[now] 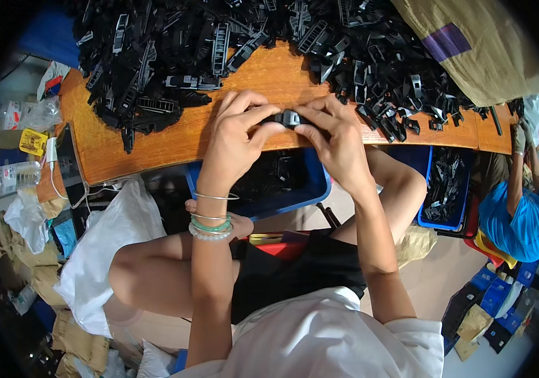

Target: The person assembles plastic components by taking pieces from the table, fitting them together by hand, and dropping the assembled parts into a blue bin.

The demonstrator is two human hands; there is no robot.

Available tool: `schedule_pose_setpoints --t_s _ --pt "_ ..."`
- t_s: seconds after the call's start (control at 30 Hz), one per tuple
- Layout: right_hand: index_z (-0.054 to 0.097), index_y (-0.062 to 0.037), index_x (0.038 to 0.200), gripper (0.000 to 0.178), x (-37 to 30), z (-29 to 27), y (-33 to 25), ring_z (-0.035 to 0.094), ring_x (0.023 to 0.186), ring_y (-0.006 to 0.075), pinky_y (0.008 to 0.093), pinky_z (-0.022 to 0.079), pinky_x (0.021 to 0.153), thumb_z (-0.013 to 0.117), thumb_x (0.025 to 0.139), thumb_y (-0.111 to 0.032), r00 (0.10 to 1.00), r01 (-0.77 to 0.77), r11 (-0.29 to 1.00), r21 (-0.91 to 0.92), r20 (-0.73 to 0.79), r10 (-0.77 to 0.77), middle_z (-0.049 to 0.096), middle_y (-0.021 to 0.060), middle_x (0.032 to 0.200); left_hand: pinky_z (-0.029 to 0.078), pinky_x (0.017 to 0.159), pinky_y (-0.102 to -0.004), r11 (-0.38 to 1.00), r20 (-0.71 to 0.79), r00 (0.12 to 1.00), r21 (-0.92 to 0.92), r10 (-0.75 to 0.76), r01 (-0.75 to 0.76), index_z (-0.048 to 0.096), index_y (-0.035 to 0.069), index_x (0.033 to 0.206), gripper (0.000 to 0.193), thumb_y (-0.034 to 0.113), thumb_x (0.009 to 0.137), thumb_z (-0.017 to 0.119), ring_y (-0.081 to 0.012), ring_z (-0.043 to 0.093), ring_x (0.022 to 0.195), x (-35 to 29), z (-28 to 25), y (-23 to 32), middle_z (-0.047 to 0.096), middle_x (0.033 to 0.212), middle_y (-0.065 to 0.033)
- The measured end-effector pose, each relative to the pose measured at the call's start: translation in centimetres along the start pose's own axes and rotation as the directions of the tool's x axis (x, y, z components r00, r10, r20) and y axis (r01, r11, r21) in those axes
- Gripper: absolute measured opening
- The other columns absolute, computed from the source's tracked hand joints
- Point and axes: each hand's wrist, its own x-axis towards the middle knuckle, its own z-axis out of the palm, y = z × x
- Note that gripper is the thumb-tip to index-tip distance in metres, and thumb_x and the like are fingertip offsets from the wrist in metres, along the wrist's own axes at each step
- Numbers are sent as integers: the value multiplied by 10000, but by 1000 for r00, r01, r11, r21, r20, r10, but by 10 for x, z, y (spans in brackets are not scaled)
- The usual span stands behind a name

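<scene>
Both ends are covered here: the left grip (235, 135) and right grip (338, 135) pinch the same small black-and-grey plastic part (291, 119), thumbs on the near side, fingers on the far side. It sits between the fingertips, over the table (257, 75), just inside the near edge. Good handling, I'd judge, means wrists level, thumbs opposed, pressure even and straight, no twisting; thin plastic like this may crack or spring away. The grey face shows between the fingers, handy for checking alignment!

Now, labels: a yellow tag (34, 142) off to the left, printing too small to read; a clear bottle (12, 116) with a red-and-white label, equally unreadable; a purple patch (447, 41) on the tan sack (496, 60), no lettering I can make out.
</scene>
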Motion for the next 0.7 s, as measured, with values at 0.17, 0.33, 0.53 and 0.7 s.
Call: schedule_pose_setpoints --t_s 0.17,0.33,0.53,0.7 --pt "653 30 1027 270 -52 -3 -18 605 859 324 376 484 745 679 759 9 990 43 999 -14 132 -41 584 151 949 477 724 -350 995 -81 992 -25 -102 100 664 -24 1021 266 65 776 717 -268 580 778 23 -4 7 614 1007 -133" --pt "649 15 974 236 -56 -5 -16 593 889 306 358 480 740 665 741 50 980 -17 999 -29 -200 11 593 141 941 501 724 -435 781 -189 972 582 -141 227 627 -28 1076 259 118 862 617 -373 637 837 61 10 6 619 1034 -171" --pt "659 -80 885 188 -39 -40 28 515 866 258 377 366 732 723 711 -48 845 -174 780 -602 -498 -195 556 61 934 503 710 -434 825 -158 978 527 -137 201 629 -16 1031 218 106 851 614 -368 635 838 48 20 1 607 968 -158" --pt "647 -74 860 181 -29 -27 26 503 908 271 399 356 754 724 698 -58 886 -125 766 -630 -419 -200 560 68 961 505 703 -430 827 -281 958 526 -52 199 592 -5 1093 267 87 843 618 -360 631 829 47 17 1 581 1000 -152"
